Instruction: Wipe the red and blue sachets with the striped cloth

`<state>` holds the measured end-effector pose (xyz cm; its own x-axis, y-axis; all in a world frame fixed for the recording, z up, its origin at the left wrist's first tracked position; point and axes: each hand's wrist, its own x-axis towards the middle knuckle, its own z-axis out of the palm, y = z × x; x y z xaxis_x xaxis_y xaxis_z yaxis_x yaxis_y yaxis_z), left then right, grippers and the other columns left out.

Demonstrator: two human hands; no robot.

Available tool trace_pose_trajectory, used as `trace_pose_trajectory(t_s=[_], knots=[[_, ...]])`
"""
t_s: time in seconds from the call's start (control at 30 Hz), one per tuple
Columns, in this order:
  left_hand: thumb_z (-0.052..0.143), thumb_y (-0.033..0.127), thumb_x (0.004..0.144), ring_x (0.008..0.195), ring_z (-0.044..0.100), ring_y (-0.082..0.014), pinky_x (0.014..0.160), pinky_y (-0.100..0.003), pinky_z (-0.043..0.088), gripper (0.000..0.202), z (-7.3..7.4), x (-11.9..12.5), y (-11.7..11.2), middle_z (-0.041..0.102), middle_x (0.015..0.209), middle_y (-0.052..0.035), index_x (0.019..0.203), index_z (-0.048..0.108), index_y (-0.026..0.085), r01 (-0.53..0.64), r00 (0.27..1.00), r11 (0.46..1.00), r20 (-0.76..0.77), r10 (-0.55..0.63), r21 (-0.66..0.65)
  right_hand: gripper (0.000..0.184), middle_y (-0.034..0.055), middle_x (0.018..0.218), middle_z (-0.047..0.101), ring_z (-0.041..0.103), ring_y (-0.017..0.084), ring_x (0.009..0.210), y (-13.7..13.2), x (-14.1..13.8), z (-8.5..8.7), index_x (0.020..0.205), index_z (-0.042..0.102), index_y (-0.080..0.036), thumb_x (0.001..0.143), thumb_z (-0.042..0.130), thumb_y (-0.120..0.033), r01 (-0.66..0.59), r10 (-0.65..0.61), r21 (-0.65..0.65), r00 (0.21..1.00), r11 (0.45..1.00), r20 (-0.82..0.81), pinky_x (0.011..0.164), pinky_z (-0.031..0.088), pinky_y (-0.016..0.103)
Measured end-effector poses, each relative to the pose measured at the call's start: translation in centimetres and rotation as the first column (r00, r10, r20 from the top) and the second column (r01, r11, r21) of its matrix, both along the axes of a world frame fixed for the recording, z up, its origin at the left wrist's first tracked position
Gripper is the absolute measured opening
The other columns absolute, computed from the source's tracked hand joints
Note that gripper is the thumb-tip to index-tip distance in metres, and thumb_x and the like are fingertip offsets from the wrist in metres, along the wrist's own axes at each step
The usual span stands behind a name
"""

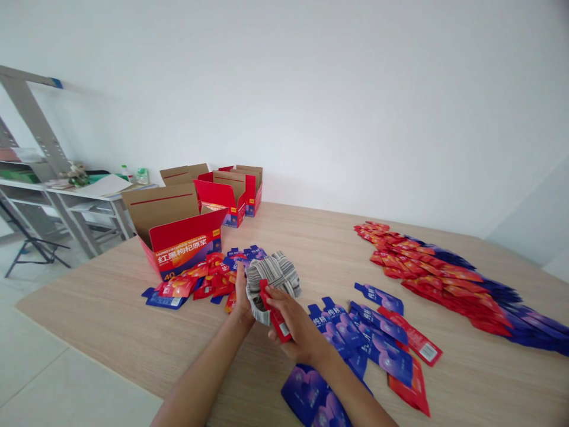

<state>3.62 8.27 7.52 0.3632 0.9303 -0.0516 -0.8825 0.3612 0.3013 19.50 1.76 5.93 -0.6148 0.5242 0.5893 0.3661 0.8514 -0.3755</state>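
Observation:
My left hand (pixel 242 296) is closed around a crumpled grey-and-white striped cloth (pixel 276 271) above the middle of the table. My right hand (pixel 297 325) grips a narrow red sachet (pixel 276 317) and holds it against the near side of the cloth. To the left of my left hand lies a loose heap of red and blue sachets (pixel 216 277). By my right forearm several blue sachets (pixel 340 323) are spread out, a few overlapping. Two red sachets (pixel 415 338) lie among them, partly covered by the blue ones.
Open printed red cartons (pixel 186 234) stand at the table's back left. Long overlapping rows of red and blue sachets (pixel 444 279) run along the right side. Behind the wooden table (pixel 302 231) is a white wall; a grey workbench (pixel 84 193) and black tripod (pixel 35 246) stand at left.

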Motion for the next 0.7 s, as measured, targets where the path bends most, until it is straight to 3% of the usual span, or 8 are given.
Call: trace_pose_trajectory(t_s=[0.13, 0.23, 0.37, 0.53, 0.7], knots=[[0.041, 0.068, 0.093, 0.108, 0.069, -0.0350, 0.104, -0.050, 0.048, 0.064, 0.5, 0.2, -0.6, 0.077, 0.092, -0.0130, 0.092, 0.075, 0.013, 0.033, 0.999, 0.998, 0.004, -0.033, 0.044, 0.053, 0.0137, 0.150, 0.052, 0.051, 0.025, 0.139, -0.4, 0.3, -0.6, 0.150, 0.039, -0.022, 0.105, 0.035, -0.051, 0.099, -0.120, -0.121, 0.975, 0.988, -0.189, 0.111, 0.048, 0.042], [0.041, 0.071, 0.092, 0.112, 0.068, -0.0355, 0.105, -0.052, 0.047, 0.069, 0.7, 0.4, -0.9, 0.077, 0.103, -0.0144, 0.105, 0.074, 0.012, 0.063, 0.998, 0.995, 0.007, -0.064, 0.083, 0.050, 0.0102, 0.140, 0.063, 0.061, 0.025, 0.129, -0.4, 0.1, -0.9, 0.148, 0.047, -0.027, 0.107, 0.031, -0.050, 0.197, -0.227, -0.128, 0.927, 0.972, -0.297, 0.104, 0.053, 0.040], [0.041, 0.070, 0.092, 0.117, 0.065, -0.0359, 0.107, -0.053, 0.045, 0.071, 0.7, 0.6, -0.9, 0.075, 0.116, -0.0163, 0.121, 0.069, 0.012, 0.048, 0.999, 0.995, 0.013, -0.049, 0.091, 0.038, 0.0088, 0.126, 0.071, 0.067, 0.025, 0.117, 0.5, -0.4, -0.9, 0.131, 0.065, -0.026, 0.105, 0.043, -0.044, 0.273, -0.330, -0.188, 0.826, 0.944, -0.456, 0.098, 0.057, 0.041], [0.039, 0.069, 0.093, 0.120, 0.064, -0.0368, 0.109, -0.055, 0.044, 0.073, 0.8, 0.5, -0.5, 0.073, 0.119, -0.0181, 0.128, 0.065, 0.010, 0.023, 0.999, 0.997, 0.022, -0.025, 0.078, 0.036, 0.0119, 0.113, 0.075, 0.071, 0.028, 0.104, 2.2, 0.1, -1.1, 0.113, 0.074, -0.020, 0.095, 0.060, -0.048, 0.376, -0.515, -0.354, 0.676, 0.856, -0.527, 0.091, 0.059, 0.042], [0.041, 0.070, 0.093, 0.120, 0.064, -0.0370, 0.109, -0.055, 0.044, 0.073, 1.0, 0.6, -0.6, 0.073, 0.121, -0.0176, 0.130, 0.064, 0.011, 0.033, 0.999, 0.997, 0.024, -0.035, 0.064, 0.041, 0.0113, 0.108, 0.076, 0.073, 0.029, 0.097, 3.5, 1.3, -1.8, 0.111, 0.074, -0.019, 0.089, 0.066, -0.052, 0.419, -0.588, -0.424, 0.675, 0.803, -0.447, 0.089, 0.059, 0.045]])
